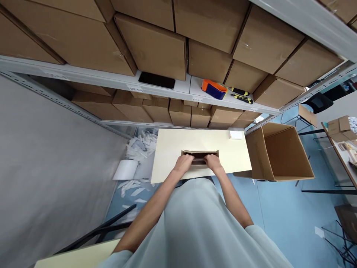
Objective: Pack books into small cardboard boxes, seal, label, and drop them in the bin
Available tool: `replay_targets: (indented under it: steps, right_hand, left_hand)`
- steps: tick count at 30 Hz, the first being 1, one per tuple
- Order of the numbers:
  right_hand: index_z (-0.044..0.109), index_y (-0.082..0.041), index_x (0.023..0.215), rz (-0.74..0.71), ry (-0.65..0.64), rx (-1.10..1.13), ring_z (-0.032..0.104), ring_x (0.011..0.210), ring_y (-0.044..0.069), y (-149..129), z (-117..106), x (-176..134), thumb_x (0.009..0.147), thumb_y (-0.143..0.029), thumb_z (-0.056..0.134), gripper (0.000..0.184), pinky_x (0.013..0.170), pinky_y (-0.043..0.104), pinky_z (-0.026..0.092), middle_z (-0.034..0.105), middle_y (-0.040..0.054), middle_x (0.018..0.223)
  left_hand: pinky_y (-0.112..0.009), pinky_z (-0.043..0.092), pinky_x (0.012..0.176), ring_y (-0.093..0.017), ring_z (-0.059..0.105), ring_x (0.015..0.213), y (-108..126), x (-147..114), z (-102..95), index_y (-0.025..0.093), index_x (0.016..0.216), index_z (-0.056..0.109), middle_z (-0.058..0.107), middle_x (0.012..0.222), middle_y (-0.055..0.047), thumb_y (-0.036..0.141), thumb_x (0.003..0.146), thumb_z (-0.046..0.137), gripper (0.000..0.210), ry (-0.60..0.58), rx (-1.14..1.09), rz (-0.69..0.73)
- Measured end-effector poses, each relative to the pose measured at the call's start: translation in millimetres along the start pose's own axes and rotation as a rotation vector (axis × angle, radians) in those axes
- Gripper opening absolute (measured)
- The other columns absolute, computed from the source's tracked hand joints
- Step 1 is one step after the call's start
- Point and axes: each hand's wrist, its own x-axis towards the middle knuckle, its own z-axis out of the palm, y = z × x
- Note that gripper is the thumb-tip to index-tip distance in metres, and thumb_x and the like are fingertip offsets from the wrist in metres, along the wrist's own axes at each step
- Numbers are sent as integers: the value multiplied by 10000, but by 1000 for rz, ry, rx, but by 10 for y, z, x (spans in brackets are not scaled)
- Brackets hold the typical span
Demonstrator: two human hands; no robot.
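A small open cardboard box stands on the cream tabletop in front of me, with its dark inside showing. My left hand is closed over the box's left side, fingers curled into the opening. On the opposite side my right hand grips in the same way. The fingertips of both hands are hidden inside the box. A small white stack, perhaps labels or paper, lies at the table's back right corner.
Shelves of cardboard boxes rise ahead. On the shelf edge lie a black phone, an orange and blue tape-like ring and yellow-black cutters. A large open carton stands right; a white roll and scraps lie left.
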Motion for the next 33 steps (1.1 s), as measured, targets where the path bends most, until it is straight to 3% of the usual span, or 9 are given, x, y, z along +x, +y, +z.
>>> replay_targets:
  steps: [4,7,10,14,20,29,33]
  right_hand:
    - [758,-224,1335,12,73,44,754,1192,262,113,-16,-192,1083,-203,562,320,976,323,543,797,139,1307]
    - [735,-236,1365,19,272,153,705,1240,252,285,32,-374,1095,-206,507,354,1030,327,534,755,120,1350]
    - [767,-196,1298,111,463,227,666,1237,285,435,140,-454,1070,-253,542,326,1035,370,553,704,156,1310]
    - [801,-192,1254,168,500,280,638,1273,316,504,247,-371,1037,-280,600,308,1068,426,563,644,178,1351]
    - [746,-178,1429,122,463,302,567,1407,333,456,196,-133,1061,-278,576,418,1163,430,524,585,197,1492]
    - [729,-202,1443,130,482,402,750,1064,235,495,259,77,1059,-235,549,425,1095,396,576,583,162,1452]
    - [726,-203,1438,81,464,477,744,941,182,634,276,73,1018,-119,491,489,1011,360,609,604,145,1392]
  left_hand:
    - [-416,555,941,-335,765,1051,-137,-156,-21,247,1035,816,814,1128,-151,129,972,556,292,106,-94,31]
    - [-434,537,1046,-348,713,1187,-271,-349,-22,253,1196,793,774,1296,-145,202,1008,547,314,334,-176,56]
    - [-453,538,1037,-381,675,1220,-350,-485,12,205,1321,727,734,1300,-185,312,1012,601,350,467,-141,-75]
    - [-426,560,910,-377,714,1113,-356,-521,98,178,1280,697,744,1181,-175,386,1000,653,352,395,-147,-244]
    - [-397,562,830,-349,743,1066,-327,-553,232,191,1226,682,745,1205,-154,374,1023,626,279,324,-162,-249]
    - [-433,589,1002,-311,706,1178,-422,-525,427,215,1344,646,708,1253,-130,205,1014,548,345,392,-243,-12]
    - [-403,616,982,-245,754,1033,-469,-463,508,228,1388,620,704,1289,-93,135,944,592,455,397,-433,-75]
